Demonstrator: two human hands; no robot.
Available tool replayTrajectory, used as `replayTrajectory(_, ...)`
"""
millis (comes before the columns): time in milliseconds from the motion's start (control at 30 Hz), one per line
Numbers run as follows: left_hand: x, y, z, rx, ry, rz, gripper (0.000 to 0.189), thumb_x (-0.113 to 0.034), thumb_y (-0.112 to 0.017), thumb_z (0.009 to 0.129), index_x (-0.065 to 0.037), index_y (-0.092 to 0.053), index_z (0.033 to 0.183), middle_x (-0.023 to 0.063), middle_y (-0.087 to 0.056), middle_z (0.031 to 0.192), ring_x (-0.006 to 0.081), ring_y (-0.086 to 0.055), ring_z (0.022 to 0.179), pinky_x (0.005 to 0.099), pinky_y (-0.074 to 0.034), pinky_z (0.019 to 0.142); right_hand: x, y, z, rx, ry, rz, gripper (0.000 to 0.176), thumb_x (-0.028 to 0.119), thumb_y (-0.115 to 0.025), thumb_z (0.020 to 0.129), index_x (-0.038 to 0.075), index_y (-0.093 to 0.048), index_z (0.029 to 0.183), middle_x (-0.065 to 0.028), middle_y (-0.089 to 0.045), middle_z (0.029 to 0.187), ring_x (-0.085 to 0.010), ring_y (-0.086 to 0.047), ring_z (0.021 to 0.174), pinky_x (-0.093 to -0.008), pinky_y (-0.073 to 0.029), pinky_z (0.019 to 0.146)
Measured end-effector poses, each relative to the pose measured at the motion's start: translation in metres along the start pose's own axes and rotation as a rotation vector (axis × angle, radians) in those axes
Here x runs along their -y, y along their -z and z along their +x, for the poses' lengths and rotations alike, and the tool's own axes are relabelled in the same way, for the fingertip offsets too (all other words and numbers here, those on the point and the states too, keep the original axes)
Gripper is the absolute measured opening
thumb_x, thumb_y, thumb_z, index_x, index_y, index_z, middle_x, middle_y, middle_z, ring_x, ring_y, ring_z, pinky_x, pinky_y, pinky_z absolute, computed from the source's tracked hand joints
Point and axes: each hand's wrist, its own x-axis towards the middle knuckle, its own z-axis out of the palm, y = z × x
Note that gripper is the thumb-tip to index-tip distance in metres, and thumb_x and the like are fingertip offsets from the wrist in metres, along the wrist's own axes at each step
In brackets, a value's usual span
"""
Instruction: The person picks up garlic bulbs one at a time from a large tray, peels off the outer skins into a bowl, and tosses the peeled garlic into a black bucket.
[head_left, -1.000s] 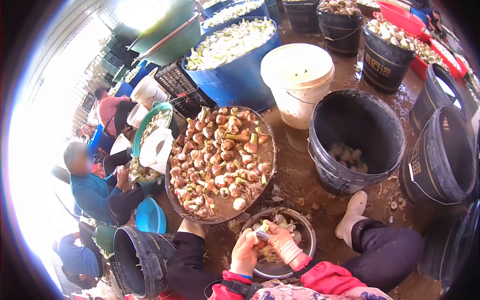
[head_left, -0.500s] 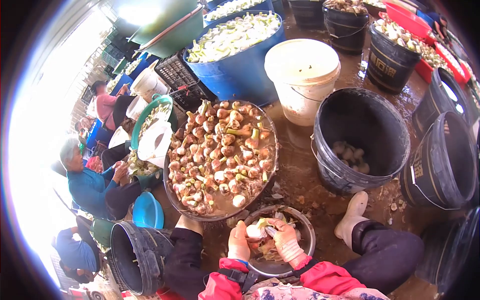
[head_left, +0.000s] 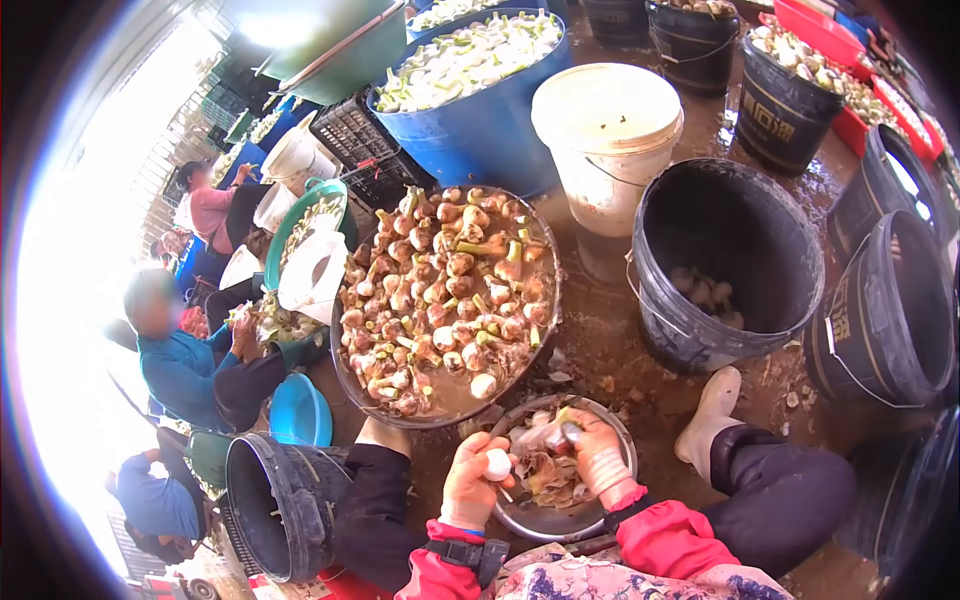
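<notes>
Held in the fingers of my left hand point(head_left: 472, 485) is a white peeled garlic bulb point(head_left: 497, 464). My right hand point(head_left: 598, 456) is closed at the right side of a metal bowl point(head_left: 622, 440), around a small grey object that looks like a knife, with loose skin beside it. Peeled skins and stem scraps point(head_left: 549, 478) lie in the bowl between my hands. Just beyond it stands a wide round tub point(head_left: 345, 372) of unpeeled garlic bulbs point(head_left: 440, 290) in muddy water.
A black bucket point(head_left: 660, 300) with several pale bulbs stands front right, beside a white bucket point(head_left: 610, 160). A blue tub point(head_left: 470, 150) of garlic is behind. Co-workers point(head_left: 190, 370) sit at the left. A black bucket point(head_left: 310, 510) is near my left leg.
My hands have moved apart. The white bulb, earlier between both hands, is now in my left hand alone, while my right hand has shifted right. The view has tilted slightly.
</notes>
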Motion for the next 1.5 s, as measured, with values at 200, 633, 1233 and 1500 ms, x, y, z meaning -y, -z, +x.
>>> replayTrajectory(200, -0.008, 0.022, -0.011, -0.026, -0.01, -0.195, 0.035, -0.007, -0.072, 0.077, -0.004, -0.058, 0.11, 0.0117, -0.062, 0.107, 0.0264, -0.063, 0.091, 0.0357, -0.056, 0.072, 0.0, 0.017, -0.001, 0.12, 0.37, -0.961, 0.029, -0.003, -0.059, 0.077, 0.008, -0.067, 0.103, -0.0081, -0.066, 0.101, -0.0208, -0.062, 0.091, -0.028, -0.048, 0.084)
replayTrajectory(633, 0.024, 0.028, -0.008, -0.013, -0.609, 1.274, 0.046, -0.015, -0.081, 0.071, -0.004, -0.05, 0.103, 0.0118, -0.053, 0.108, 0.02, -0.055, 0.1, 0.0311, -0.048, 0.084, -0.018, -0.044, -0.037, 0.298, 0.509, -0.998, 0.032, 0.002, -0.058, 0.087, 0.005, -0.058, 0.119, -0.0051, -0.065, 0.101, -0.0115, -0.06, 0.091, -0.0227, -0.048, 0.081)
replayTrajectory(1233, 0.02, 0.029, 0.048, -0.1, 0.282, -0.234, 0.025, -0.022, -0.052, 0.095, -0.006, -0.052, 0.114, 0.0156, -0.059, 0.106, 0.0323, -0.06, 0.093, 0.0406, -0.057, 0.072, -0.046, 0.006, 0.012, 0.124, -0.007, -0.459, 0.042, -0.003, -0.057, 0.086, 0.0, -0.05, 0.127, -0.0053, -0.063, 0.104, -0.0134, -0.062, 0.079, -0.0256, -0.053, 0.071)
replayTrajectory(1500, -0.089, -0.206, 0.207, 0.228, -0.122, 0.312, 0.039, -0.028, -0.06, 0.09, -0.001, -0.055, 0.117, 0.0058, -0.062, 0.101, 0.0147, -0.06, 0.083, 0.0275, -0.051, 0.071, -0.019, 0.002, 0.018, -0.038, -0.261, -0.029, 0.039, 0.0, -0.06, 0.085, 0.002, -0.054, 0.123, -0.0086, -0.063, 0.106, -0.0133, -0.059, 0.074, -0.0236, -0.049, 0.062)
